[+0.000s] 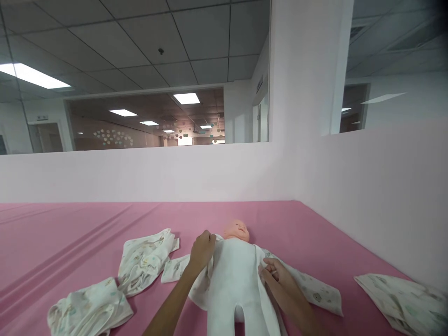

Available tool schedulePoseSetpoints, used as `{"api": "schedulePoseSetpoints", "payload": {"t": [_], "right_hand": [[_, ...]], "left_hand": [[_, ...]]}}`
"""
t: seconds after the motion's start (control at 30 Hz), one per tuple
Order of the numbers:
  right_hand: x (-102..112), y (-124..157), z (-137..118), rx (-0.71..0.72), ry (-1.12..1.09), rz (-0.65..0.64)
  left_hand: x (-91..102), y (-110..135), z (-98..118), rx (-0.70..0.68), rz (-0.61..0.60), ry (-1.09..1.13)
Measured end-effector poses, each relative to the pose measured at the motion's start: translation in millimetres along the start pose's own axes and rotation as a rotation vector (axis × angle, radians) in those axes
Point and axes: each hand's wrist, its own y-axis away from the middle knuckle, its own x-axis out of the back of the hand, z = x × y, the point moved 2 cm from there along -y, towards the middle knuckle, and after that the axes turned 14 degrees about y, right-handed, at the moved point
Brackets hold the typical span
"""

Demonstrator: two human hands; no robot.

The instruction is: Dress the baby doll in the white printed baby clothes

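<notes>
While the doll (233, 280) lies on its back near the front of the pink sheet (70, 242), head toward the far wall and legs toward the person, a printed garment (315, 291) is spread open beneath it with one flap out to each side. From where I stand, the risk looks to be the doll itself. It seems light and smooth, and a harder pull on one flap than on the other would likely roll or slide it off the middle of the garment. The thin cloth could also slip out of a small pinch, or bunch up under the doll's back. The left hand (203, 249) sits at the doll's shoulder, knuckles up and wrist bent down a little, with its fingers curled closed on the garment's edge beside the neck. Its forearm runs in straight from low on the left. The right hand (276, 276) rests lower, against the doll's flank, palm down. Its thumb and forefinger are pinched together on the edge of the other flap, and the remaining fingers lie loosely on the cloth. Just left of the left hand lies a crumpled printed cloth (145, 261), and nearer the person is another bundle (89, 310). Well apart to the right lies a folded printed piece (402, 298), close to the pale partition wall (367, 186) that closes the corner.
</notes>
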Motion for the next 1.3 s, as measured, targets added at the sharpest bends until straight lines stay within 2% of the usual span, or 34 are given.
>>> {"api": "schedulePoseSetpoints", "payload": {"t": [0.2, 0.33, 0.53, 0.63, 0.7, 0.77, 0.83, 0.97, 1.1, 1.17, 1.23, 1.3], "right_hand": [[3, -37, 12, 0.048, 0.08, 0.098], [-2, -55, 15, 0.088, 0.09, 0.1], [-10, -61, 11, -0.039, -0.21, -0.082], [-6, -58, 3, -0.119, -0.346, -0.138], [-2, -54, -2, -0.174, -0.401, -0.225], [1, -52, -6, -0.185, -0.431, -0.314], [3, -52, -7, -0.174, -0.44, -0.337], [4, -65, -9, -0.139, -0.378, -0.292], [4, -83, -29, -0.034, -0.323, -0.156], [1, -90, -43, -0.001, -0.303, -0.095], [-4, -93, -55, 0.015, -0.291, -0.078], [-12, -94, -62, 0.041, -0.283, -0.085]], "left_hand": [[8.2, -4, 14, -0.018, 0.01, -0.042], [13.8, 1, 25, -0.082, 0.04, -0.126], [19.8, 27, 22, -0.129, -0.134, -0.241], [28.7, 43, 15, -0.141, -0.141, -0.433], [37.2, 52, 12, -0.137, -0.137, -0.545], [46.9, 58, 11, -0.11, -0.145, -0.555], [56.0, 62, 13, -0.088, -0.157, -0.433], [62.4, 69, 30, -0.085, -0.234, -0.016], [42.2, 77, 50, -0.015, -0.528, 0.429], [28.7, 81, 57, 0.028, -0.652, 0.554], [18.9, 82, 59, 0.063, -0.725, 0.61], [14.9, 78, 56, 0.099, -0.706, 0.612]]}}
